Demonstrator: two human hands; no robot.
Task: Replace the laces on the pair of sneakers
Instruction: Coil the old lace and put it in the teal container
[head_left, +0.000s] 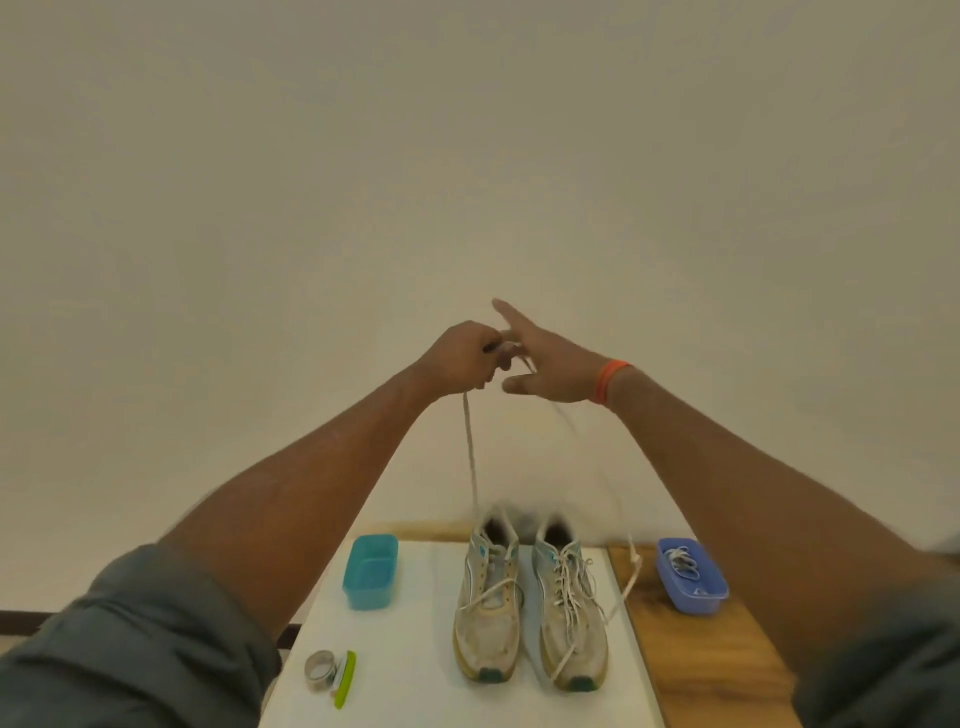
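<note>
So we've got our left hand (462, 358) pinching the lace (470, 452) up high, right hand (550, 371) spread open just beside it. The lace hangs straight down to the left sneaker (488, 597) on the desk (415, 649), well below us, so the left hand's nearer it

On the white board (415, 649) I count two worn white sneakers (488, 597) (569, 608), one teal plastic box (370, 571), one metal tape roll (319, 670) and one green stick (345, 678). Right of the board is one blue plastic tray (693, 577).
</note>
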